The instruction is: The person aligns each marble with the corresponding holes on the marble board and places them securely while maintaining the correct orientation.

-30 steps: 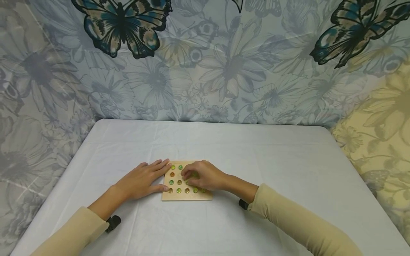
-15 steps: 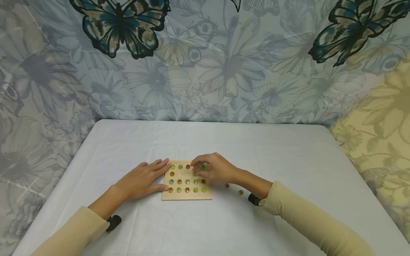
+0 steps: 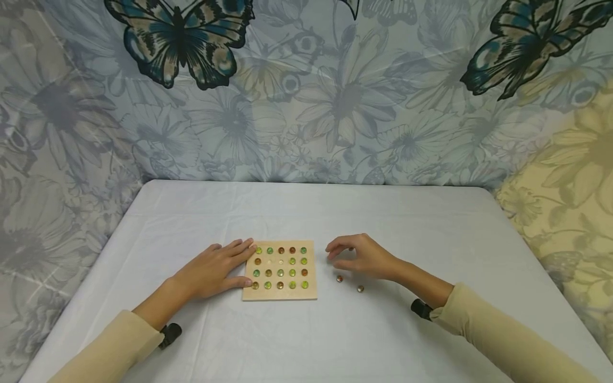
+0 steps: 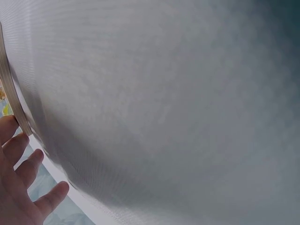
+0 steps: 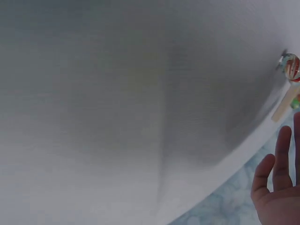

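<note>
A pale wooden board [image 3: 279,293] lies on the table, with rows of green, amber and brown glass marbles [image 3: 292,273] in its hollows. Two hollows in the second row are bare. My left hand [image 3: 215,270] rests flat at the board's left edge, fingers spread and thumb on the near corner; in the left wrist view its fingertips meet the board's side [image 4: 13,89]. To the right of the board, my right hand [image 3: 364,257] hovers with loosely bent fingers, thumb and index apart. A loose marble [image 3: 351,249] shows partly behind it.
Two more loose marbles, a reddish one [image 3: 339,279] and a brown one [image 3: 361,289], lie on the white tablecloth [image 3: 268,340] below the right hand. A flowered cloth backdrop [image 3: 306,133] rises behind the table's far edge.
My right hand has left the board and moved right over the loose marbles, its fingers parting. More marbles now show in the board's right columns. The left hand stays put.
</note>
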Tool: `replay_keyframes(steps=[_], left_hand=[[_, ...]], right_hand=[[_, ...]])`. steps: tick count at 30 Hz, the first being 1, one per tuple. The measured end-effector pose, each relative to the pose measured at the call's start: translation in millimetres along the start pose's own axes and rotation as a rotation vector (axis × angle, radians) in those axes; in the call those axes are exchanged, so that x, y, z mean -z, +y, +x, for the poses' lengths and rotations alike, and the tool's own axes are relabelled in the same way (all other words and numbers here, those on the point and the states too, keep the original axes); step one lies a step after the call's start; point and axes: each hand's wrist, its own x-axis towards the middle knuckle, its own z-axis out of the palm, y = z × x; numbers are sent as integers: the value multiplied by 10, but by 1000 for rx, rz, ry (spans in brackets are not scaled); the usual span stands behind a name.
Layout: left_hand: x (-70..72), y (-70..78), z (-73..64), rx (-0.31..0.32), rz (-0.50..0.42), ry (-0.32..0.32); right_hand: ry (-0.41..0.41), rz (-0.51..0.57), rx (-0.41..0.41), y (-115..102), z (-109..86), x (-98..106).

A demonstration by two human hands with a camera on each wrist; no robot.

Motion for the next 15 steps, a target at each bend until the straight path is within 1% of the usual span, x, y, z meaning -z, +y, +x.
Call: replay_keyframes(steps=[7,15], left_hand=[[-3,5,0,6,-10,-3],[-8,5,1,7,-13,2]], right_hand=[[-49,4,-38,67,-137,56],[-57,34,-37,141,-284,61]])
